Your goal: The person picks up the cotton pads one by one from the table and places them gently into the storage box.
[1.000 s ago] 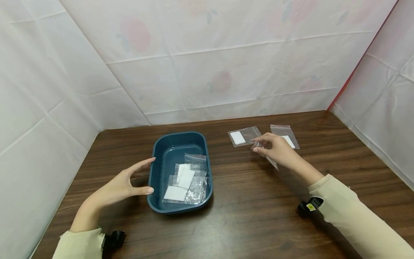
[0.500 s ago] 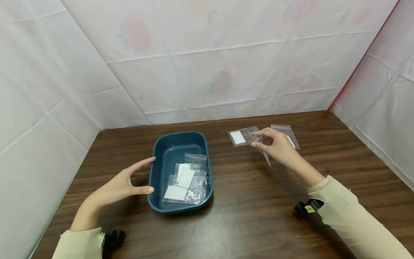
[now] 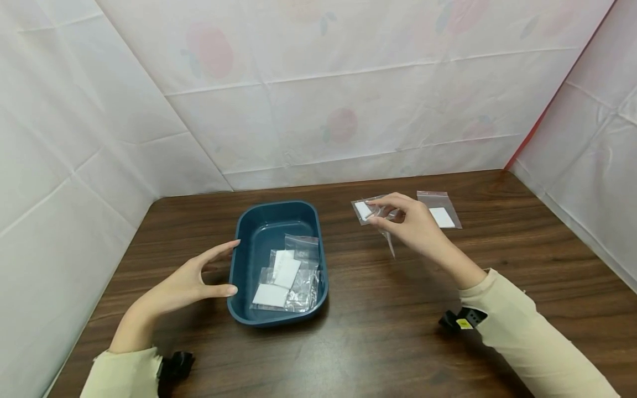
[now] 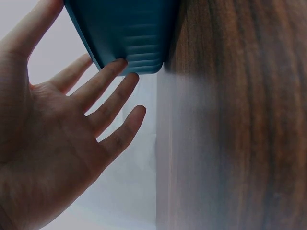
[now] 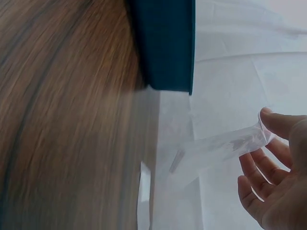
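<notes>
Bag [image 5: 223,148] in right hand's grip [image 3: 411,220]

The head view looks forward and down from high above the table [image 3: 373,309], while the two wrist views, tipped sideways close beside the left hand [image 4: 53,129] and the right hand [image 5: 280,179], face low toward the table's far edge, all three sharing the blue tray [image 3: 266,235].

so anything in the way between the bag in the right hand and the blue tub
Nothing visible except the right wall of the dark blue tub, which the clear plastic bag would likely need lifting over. The left hand is at the opposite side.
</notes>
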The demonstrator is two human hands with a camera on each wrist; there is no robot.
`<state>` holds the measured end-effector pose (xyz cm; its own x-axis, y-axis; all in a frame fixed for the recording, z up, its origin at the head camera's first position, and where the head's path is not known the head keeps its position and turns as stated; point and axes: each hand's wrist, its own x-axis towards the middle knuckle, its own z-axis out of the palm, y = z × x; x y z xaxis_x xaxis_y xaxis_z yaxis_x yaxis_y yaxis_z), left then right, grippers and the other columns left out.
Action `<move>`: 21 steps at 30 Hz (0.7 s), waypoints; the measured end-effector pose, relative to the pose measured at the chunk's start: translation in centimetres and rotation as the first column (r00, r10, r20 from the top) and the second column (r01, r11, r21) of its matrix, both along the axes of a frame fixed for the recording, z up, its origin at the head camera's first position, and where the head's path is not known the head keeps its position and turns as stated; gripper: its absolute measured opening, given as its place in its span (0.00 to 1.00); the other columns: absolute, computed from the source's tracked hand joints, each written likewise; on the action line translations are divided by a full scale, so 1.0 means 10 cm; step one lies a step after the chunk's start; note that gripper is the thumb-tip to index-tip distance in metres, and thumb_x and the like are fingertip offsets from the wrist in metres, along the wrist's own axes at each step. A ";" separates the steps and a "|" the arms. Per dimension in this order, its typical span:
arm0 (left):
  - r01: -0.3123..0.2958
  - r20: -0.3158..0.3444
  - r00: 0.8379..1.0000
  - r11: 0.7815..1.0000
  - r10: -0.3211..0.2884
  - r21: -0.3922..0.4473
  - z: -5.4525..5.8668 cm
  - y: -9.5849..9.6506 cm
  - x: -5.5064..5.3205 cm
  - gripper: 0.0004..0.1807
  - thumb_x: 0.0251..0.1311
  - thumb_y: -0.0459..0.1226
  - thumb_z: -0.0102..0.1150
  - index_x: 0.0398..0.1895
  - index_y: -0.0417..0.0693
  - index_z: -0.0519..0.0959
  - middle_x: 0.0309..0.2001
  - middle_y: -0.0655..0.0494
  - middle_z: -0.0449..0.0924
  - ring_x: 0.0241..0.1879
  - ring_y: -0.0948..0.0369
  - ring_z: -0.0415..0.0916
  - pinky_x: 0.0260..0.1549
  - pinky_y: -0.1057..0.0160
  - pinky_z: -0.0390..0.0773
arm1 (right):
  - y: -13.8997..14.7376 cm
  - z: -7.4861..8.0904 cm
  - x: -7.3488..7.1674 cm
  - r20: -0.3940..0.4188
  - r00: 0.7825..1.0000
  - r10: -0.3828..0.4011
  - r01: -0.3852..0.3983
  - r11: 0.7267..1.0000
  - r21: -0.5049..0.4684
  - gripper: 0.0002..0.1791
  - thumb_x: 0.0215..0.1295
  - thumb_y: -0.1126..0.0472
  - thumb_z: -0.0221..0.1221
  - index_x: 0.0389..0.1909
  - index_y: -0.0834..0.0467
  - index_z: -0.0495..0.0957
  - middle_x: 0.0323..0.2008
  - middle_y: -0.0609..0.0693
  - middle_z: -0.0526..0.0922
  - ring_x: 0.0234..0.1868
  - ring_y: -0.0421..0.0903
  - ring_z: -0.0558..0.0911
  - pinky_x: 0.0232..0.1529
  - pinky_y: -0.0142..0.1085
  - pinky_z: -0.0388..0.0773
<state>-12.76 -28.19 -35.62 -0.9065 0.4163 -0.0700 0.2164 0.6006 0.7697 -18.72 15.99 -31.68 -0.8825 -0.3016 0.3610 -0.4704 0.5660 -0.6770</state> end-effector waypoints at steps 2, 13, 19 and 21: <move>0.001 -0.001 1.000 1.000 -0.001 0.002 0.00 0.00 0.00 0.47 0.59 0.45 0.70 0.78 0.60 0.55 0.75 0.48 0.57 0.69 0.37 0.56 0.55 0.28 0.63 | -0.04 0.01 0.01 -0.001 1.000 0.015 -0.015 1.000 -0.013 0.19 0.61 0.57 0.69 0.54 0.53 0.84 0.44 0.45 0.82 0.39 0.41 0.78 0.39 0.40 0.75; -0.002 0.013 1.000 1.000 0.002 0.000 0.00 0.01 -0.01 0.47 0.58 0.46 0.71 0.78 0.60 0.55 0.75 0.47 0.56 0.70 0.37 0.53 0.55 0.26 0.61 | -0.30 0.12 0.04 -0.034 0.995 0.098 -0.101 0.991 -0.084 0.19 0.61 0.59 0.69 0.54 0.53 0.84 0.42 0.44 0.82 0.41 0.41 0.78 0.42 0.41 0.74; -0.001 0.007 1.000 1.000 0.001 0.005 0.00 0.00 0.00 0.47 0.58 0.46 0.71 0.78 0.60 0.55 0.75 0.49 0.56 0.70 0.39 0.54 0.55 0.27 0.62 | -0.47 0.19 0.03 -0.106 0.982 0.159 -0.171 0.978 -0.119 0.19 0.60 0.62 0.70 0.53 0.55 0.84 0.41 0.43 0.83 0.39 0.39 0.78 0.41 0.41 0.74; 0.000 0.002 1.000 1.000 0.000 0.008 0.00 0.00 0.00 0.47 0.58 0.46 0.71 0.78 0.59 0.55 0.75 0.50 0.57 0.70 0.39 0.54 0.56 0.28 0.62 | -0.53 0.21 0.02 -0.118 0.976 0.182 -0.197 0.971 -0.131 0.18 0.60 0.62 0.70 0.53 0.55 0.84 0.41 0.44 0.83 0.38 0.40 0.78 0.41 0.43 0.75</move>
<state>-12.77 -28.20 -35.66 -0.9064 0.4167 -0.0688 0.2145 0.5944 0.7750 -18.54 10.71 -29.58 -0.7694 -0.3991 0.4988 -0.6320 0.3616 -0.6855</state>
